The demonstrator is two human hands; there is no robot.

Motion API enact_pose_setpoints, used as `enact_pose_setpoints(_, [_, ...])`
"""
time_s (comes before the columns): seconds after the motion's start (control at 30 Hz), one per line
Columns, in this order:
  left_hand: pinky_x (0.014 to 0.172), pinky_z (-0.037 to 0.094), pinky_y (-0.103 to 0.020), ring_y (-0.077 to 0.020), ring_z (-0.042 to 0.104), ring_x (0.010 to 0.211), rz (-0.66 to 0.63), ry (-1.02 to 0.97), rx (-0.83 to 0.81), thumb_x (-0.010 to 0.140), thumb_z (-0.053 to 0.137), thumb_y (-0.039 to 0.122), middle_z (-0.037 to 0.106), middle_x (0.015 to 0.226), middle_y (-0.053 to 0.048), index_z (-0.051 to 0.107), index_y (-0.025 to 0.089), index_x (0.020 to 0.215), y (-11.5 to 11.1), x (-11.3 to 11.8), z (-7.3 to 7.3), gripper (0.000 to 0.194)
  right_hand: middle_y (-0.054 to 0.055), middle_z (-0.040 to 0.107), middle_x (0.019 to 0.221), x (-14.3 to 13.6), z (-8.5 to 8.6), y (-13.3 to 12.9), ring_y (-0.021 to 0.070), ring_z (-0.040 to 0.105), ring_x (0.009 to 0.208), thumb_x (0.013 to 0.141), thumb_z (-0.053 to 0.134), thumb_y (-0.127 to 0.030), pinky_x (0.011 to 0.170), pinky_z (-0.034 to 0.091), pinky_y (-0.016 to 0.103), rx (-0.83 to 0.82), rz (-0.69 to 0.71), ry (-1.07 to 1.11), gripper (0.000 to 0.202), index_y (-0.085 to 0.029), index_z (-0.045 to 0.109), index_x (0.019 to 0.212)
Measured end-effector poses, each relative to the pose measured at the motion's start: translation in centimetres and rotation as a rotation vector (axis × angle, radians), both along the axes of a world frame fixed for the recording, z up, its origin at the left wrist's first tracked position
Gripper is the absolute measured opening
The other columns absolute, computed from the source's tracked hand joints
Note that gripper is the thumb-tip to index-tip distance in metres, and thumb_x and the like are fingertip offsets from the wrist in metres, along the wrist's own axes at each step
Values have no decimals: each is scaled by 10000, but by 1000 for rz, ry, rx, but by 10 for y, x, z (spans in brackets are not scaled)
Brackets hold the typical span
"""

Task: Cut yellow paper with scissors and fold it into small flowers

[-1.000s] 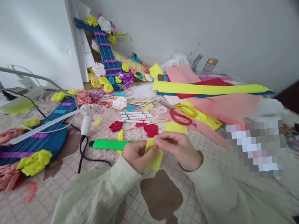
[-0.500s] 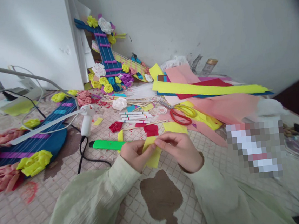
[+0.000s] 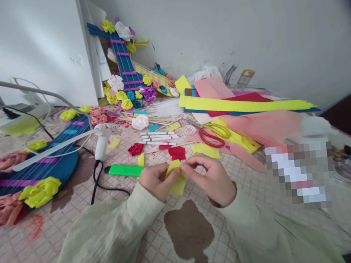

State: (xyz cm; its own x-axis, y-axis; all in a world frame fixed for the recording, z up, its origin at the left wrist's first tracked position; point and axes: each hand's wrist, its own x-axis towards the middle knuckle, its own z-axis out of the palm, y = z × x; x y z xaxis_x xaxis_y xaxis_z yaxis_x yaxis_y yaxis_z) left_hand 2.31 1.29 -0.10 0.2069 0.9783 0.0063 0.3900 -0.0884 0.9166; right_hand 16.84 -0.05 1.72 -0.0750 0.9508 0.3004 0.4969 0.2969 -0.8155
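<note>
A small piece of yellow crepe paper [image 3: 178, 185] is held up in front of me, over the table. My left hand [image 3: 154, 183] is closed on its left side, thumb lying across the front. With thumb and index finger, my right hand [image 3: 213, 180] pinches at the paper's upper right edge; the exact contact is partly hidden by the fingertips. Just left of my left hand lies a bright green utility knife [image 3: 126, 170]. Beyond the hands are a red crepe-paper piece [image 3: 176, 153] and another yellow piece [image 3: 206, 150].
A white glue gun [image 3: 101, 145] with a black cord stands left of the hands. Blue guitar shapes [image 3: 65, 148] with paper flowers lie left and lean behind. Several markers [image 3: 159, 136], red-handled scissors [image 3: 212, 138] and yellow paper strips [image 3: 247, 104] lie farther back.
The top of the yellow paper now looks narrower and more folded. My right hand has shifted slightly, with its fingers a little more lifted; my left hand stays almost in place.
</note>
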Motion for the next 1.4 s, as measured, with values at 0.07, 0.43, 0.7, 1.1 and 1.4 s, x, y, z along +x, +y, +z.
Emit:
enact_pose_setpoints(0.07, [361, 192, -182, -60, 286, 403, 7, 14, 23, 663, 473, 458, 309, 423, 38, 530, 116, 507, 1, -1, -1, 381, 36, 585, 665, -1, 0, 0, 149, 522, 654, 713, 533, -246, 623, 429, 282, 7, 10, -9, 97, -170, 576, 670])
enact_pose_setpoints(0.43, [349, 213, -172, -55, 298, 398, 25, -56, -39, 643, 502, 462, 323, 422, 41, 487, 121, 478, 1, -1, 6, 379, 32, 598, 675, 4, -1, 3, 143, 535, 652, 717, 530, -272, 613, 439, 271, -107, 100, 90, 123, -167, 586, 684])
enact_pose_setpoints(0.7, [346, 225, -169, -48, 295, 391, 62, -97, -66, 622, 534, 435, 338, 415, 44, 520, 112, 492, 5, -2, 2, 348, 26, 591, 689, 5, -3, 5, 135, 529, 654, 740, 500, -276, 621, 439, 268, -147, 109, 81, 138, -170, 584, 714])
enact_pose_setpoints(1.1, [404, 297, -185, -75, 395, 435, 60, -296, -123, 621, 533, 359, 476, 464, 15, 596, 94, 589, 0, 0, 16, 274, 18, 579, 673, 6, 2, 7, 129, 520, 643, 716, 516, -260, 605, 428, 249, -197, 88, 154, 120, -162, 575, 680])
enact_pose_setpoints(1.4, [354, 179, -178, -51, 257, 400, -26, -135, -60, 639, 493, 403, 294, 430, 44, 549, 105, 524, 0, 1, 2, 324, 15, 554, 634, 5, 4, 6, 124, 494, 617, 698, 538, -271, 600, 411, 247, -186, 102, 156, 133, -157, 561, 636])
